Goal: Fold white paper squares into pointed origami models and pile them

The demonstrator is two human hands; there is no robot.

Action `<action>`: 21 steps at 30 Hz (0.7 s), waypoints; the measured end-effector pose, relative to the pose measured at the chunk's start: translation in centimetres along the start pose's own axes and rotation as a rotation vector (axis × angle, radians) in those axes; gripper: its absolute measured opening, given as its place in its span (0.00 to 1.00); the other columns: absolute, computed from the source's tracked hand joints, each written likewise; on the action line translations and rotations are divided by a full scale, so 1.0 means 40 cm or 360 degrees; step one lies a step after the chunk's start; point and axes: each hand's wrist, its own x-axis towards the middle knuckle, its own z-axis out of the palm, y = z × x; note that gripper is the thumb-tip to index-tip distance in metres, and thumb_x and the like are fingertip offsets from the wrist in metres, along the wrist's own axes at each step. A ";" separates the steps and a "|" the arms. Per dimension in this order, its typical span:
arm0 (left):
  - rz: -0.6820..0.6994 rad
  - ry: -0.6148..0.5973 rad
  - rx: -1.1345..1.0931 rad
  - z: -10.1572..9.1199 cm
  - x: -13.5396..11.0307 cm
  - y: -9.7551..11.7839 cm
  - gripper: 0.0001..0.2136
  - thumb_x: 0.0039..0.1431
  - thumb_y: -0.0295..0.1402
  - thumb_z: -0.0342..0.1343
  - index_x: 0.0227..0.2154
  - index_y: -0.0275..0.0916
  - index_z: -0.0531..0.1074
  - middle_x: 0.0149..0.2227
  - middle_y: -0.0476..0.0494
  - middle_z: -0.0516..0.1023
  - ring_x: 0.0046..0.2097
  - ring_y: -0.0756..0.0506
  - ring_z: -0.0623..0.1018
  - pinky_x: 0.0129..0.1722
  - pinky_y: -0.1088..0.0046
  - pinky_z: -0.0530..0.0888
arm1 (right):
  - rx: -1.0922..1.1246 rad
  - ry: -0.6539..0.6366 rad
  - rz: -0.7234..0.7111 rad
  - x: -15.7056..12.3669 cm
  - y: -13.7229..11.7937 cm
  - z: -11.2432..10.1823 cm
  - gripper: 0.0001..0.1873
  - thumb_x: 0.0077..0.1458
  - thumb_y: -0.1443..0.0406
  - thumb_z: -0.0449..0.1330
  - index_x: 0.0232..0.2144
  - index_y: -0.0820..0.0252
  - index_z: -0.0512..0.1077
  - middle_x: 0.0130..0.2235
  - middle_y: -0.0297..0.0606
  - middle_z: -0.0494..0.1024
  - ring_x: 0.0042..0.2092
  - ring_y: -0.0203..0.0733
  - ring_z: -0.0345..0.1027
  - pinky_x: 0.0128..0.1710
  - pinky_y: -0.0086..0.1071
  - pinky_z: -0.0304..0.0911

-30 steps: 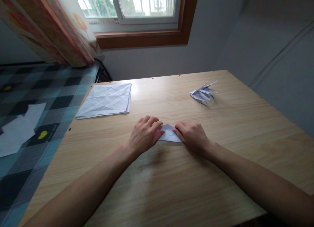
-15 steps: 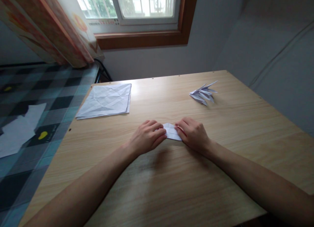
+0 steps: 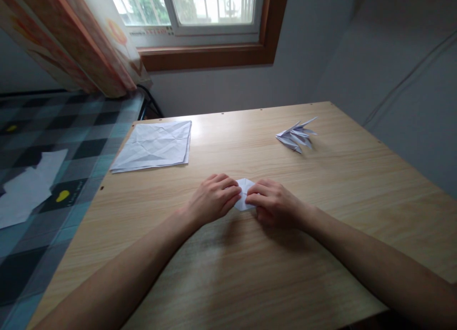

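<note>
A small folded white paper piece (image 3: pixel 244 193) lies on the wooden table (image 3: pixel 321 196) in front of me. My left hand (image 3: pixel 213 198) pinches its left side with curled fingers. My right hand (image 3: pixel 272 205) is closed over its right side, fingertips meeting the left hand's at the middle. Most of the paper is hidden under the two hands.
A stack of creased white sheets (image 3: pixel 154 145) lies at the table's far left. A finished folded paper shape with pointed flaps (image 3: pixel 295 136) sits at the far right. A checkered bed cover (image 3: pixel 43 149) with loose white paper (image 3: pixel 26 187) lies to the left. A wall runs along the right.
My right hand has slid left over the folded paper, closing the gap to the left hand. Less of the paper shows now. The left hand has barely shifted.
</note>
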 end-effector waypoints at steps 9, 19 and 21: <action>-0.0020 -0.0005 -0.0006 0.000 0.000 0.001 0.09 0.67 0.35 0.52 0.38 0.40 0.77 0.40 0.47 0.80 0.42 0.46 0.75 0.44 0.68 0.70 | -0.0235 -0.0045 0.0224 0.006 0.007 -0.008 0.05 0.59 0.68 0.56 0.30 0.60 0.71 0.34 0.42 0.75 0.37 0.45 0.67 0.39 0.36 0.65; -0.0009 0.0014 0.0100 -0.001 0.000 0.004 0.10 0.67 0.36 0.53 0.39 0.41 0.78 0.40 0.46 0.81 0.40 0.46 0.76 0.41 0.68 0.70 | -0.0298 0.0043 0.0205 0.010 -0.004 -0.008 0.11 0.59 0.69 0.57 0.44 0.66 0.74 0.47 0.49 0.78 0.49 0.51 0.70 0.49 0.43 0.67; -0.0010 0.0018 0.0116 -0.001 0.001 0.006 0.10 0.67 0.36 0.53 0.39 0.41 0.78 0.39 0.46 0.81 0.40 0.46 0.76 0.41 0.68 0.69 | -0.0278 0.0020 0.0122 0.010 -0.007 -0.003 0.14 0.61 0.69 0.56 0.48 0.68 0.73 0.50 0.50 0.78 0.52 0.51 0.70 0.52 0.43 0.66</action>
